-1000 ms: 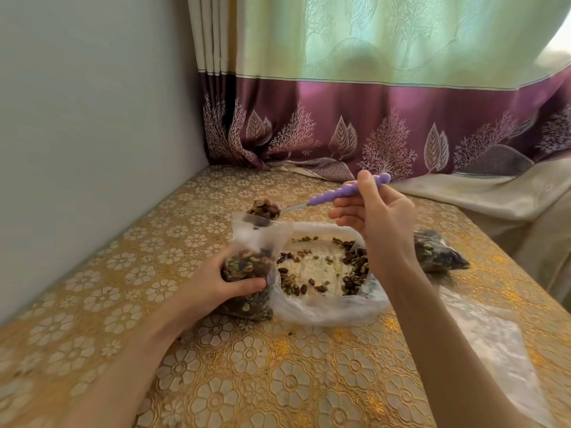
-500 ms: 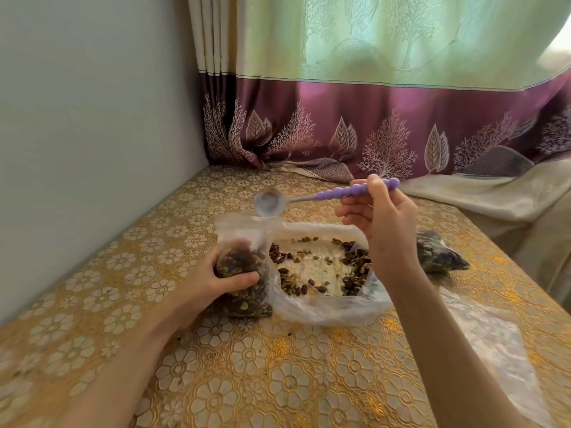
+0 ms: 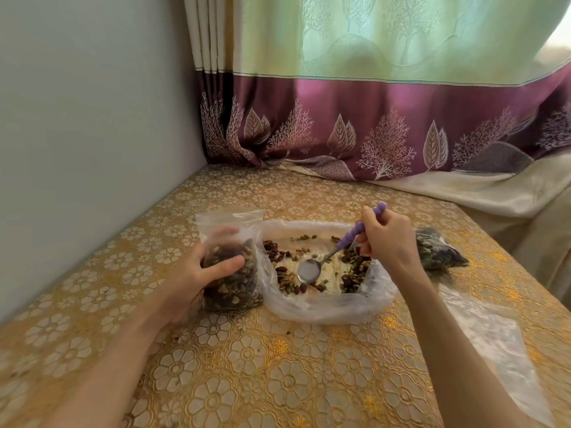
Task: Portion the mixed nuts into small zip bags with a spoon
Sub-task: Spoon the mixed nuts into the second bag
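Observation:
A small clear zip bag [image 3: 230, 267], more than half full of mixed nuts, stands upright on the table with its mouth open. My left hand [image 3: 200, 270] grips it around the middle. To its right lies a large clear plastic bag [image 3: 324, 307], spread open, with scattered mixed nuts [image 3: 285, 276] inside. My right hand [image 3: 386, 239] holds a spoon [image 3: 335, 251] by its purple beaded handle. The empty metal bowl of the spoon points down among the nuts in the big bag.
A filled, closed zip bag [image 3: 438, 250] of nuts lies at the right, behind my right wrist. Empty clear bags [image 3: 491, 344] lie flat at the front right. A gold floral cloth [image 3: 247, 366] covers the table; wall at left, curtain behind.
The loaded spoon tipped its nuts into the small zip bag, then swung down and right, empty, into the large bag. My left hand kept hold of the small bag.

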`<state>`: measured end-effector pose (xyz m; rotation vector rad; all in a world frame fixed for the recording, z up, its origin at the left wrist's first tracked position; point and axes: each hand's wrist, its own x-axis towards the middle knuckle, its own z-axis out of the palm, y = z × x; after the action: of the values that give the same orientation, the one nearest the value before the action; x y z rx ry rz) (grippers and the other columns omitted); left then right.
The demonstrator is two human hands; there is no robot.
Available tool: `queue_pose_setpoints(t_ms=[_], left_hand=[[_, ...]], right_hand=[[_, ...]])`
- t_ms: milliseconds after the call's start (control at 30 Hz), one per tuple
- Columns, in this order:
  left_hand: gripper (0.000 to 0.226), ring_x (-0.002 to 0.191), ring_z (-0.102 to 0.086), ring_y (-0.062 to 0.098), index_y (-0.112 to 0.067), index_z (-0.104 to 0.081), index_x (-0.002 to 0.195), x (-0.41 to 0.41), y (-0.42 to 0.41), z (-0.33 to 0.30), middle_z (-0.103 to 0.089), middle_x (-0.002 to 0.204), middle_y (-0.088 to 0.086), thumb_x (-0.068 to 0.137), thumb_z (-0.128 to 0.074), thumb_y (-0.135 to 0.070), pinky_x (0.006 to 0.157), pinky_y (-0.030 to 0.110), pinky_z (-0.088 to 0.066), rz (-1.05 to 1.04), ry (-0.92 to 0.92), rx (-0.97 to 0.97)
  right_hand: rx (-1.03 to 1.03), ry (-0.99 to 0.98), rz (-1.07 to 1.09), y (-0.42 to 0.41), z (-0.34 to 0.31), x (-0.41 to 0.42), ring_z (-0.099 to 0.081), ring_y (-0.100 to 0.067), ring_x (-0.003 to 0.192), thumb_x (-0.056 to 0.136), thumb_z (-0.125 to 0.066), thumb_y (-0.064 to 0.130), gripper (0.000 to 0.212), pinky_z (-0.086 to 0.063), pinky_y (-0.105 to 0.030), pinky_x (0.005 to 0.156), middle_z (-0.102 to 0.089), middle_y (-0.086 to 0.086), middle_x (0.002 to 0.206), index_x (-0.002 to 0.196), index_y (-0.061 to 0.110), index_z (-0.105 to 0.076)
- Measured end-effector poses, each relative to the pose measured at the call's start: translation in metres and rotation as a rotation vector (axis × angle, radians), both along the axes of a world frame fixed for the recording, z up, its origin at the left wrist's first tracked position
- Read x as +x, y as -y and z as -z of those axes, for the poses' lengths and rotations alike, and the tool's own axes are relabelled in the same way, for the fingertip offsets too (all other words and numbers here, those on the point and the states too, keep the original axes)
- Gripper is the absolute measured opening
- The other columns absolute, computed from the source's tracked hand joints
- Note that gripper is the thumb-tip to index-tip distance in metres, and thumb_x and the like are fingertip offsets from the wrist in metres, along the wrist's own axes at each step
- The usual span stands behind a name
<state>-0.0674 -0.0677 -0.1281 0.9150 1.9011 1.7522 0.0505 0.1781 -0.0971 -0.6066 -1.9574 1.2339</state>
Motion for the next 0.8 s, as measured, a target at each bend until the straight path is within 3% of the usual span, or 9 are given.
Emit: queue_pose_setpoints(t_ms=[100,233,433,533,633,700,800], left_hand=[[0.084,0.111,-0.056,0.017,-0.021,-0.067,0.105,0.001,0.001,-0.005,-0.059,0.119,-0.017,0.036,-0.079,-0.068,0.089,0.042,-0.049,-0.065,0.008,0.111],[0.067,0.106,-0.061,0.016,-0.024,-0.071,0.092,0.003,-0.001,-0.007,-0.064,0.115,-0.012,0.040,-0.081,-0.065,0.086,0.043,-0.050,-0.124,0.013,0.223],[0.081,0.115,-0.054,0.011,-0.013,-0.066,0.104,0.001,-0.003,-0.006,-0.058,0.120,-0.017,0.045,-0.079,-0.066,0.100,0.046,-0.042,-0.151,-0.050,0.185],[0.072,0.109,-0.059,0.011,-0.029,-0.068,0.099,0.001,-0.003,-0.003,-0.063,0.114,-0.019,0.041,-0.077,-0.071,0.094,0.041,-0.046,-0.141,-0.060,0.149],[0.055,0.116,-0.055,0.015,-0.041,-0.069,0.092,0.000,-0.002,-0.004,-0.057,0.126,-0.008,0.045,-0.078,-0.067,0.098,0.047,-0.043,-0.094,-0.067,0.155],[0.056,0.119,-0.052,0.017,-0.044,-0.067,0.093,0.000,-0.002,-0.005,-0.054,0.130,-0.009,0.044,-0.080,-0.066,0.099,0.048,-0.043,-0.069,-0.063,0.145],[0.069,0.115,-0.053,0.022,-0.054,-0.059,0.099,-0.002,-0.002,-0.003,-0.051,0.131,-0.006,0.035,-0.082,-0.065,0.090,0.044,-0.049,-0.031,-0.026,0.102]], right_hand=[[0.013,0.005,-0.011,0.001,0.000,-0.001,-0.053,-0.011,0.045,0.097,-0.043,0.016,0.043,-0.044,-0.018,0.046,-0.067,-0.001,0.052,0.058,0.009,-0.061],[0.017,-0.020,-0.024,0.006,0.001,-0.001,-0.053,-0.010,0.042,0.098,-0.043,0.015,0.045,-0.044,-0.019,0.045,-0.067,-0.002,0.052,0.056,0.010,-0.060],[-0.059,-0.049,-0.057,0.022,0.004,-0.008,-0.055,-0.010,0.038,0.098,-0.046,0.014,0.043,-0.046,-0.018,0.038,-0.066,-0.003,0.049,0.060,0.002,-0.062],[-0.109,-0.082,-0.040,0.032,0.009,-0.012,-0.059,-0.016,0.041,0.098,-0.047,0.015,0.042,-0.048,-0.020,0.040,-0.067,-0.008,0.052,0.061,0.002,-0.062],[-0.188,-0.125,-0.001,0.041,0.016,-0.017,-0.062,-0.017,0.042,0.098,-0.048,0.018,0.049,-0.053,-0.023,0.044,-0.067,-0.009,0.052,0.054,0.005,-0.064],[-0.285,-0.122,-0.006,0.043,0.021,-0.020,-0.065,-0.018,0.048,0.098,-0.048,0.018,0.056,-0.057,-0.025,0.050,-0.068,-0.009,0.054,0.046,0.011,-0.064],[-0.428,-0.079,-0.060,0.042,0.023,-0.023,-0.069,-0.019,0.058,0.098,-0.047,0.014,0.048,-0.058,-0.022,0.055,-0.071,-0.012,0.062,0.056,0.005,-0.068]])
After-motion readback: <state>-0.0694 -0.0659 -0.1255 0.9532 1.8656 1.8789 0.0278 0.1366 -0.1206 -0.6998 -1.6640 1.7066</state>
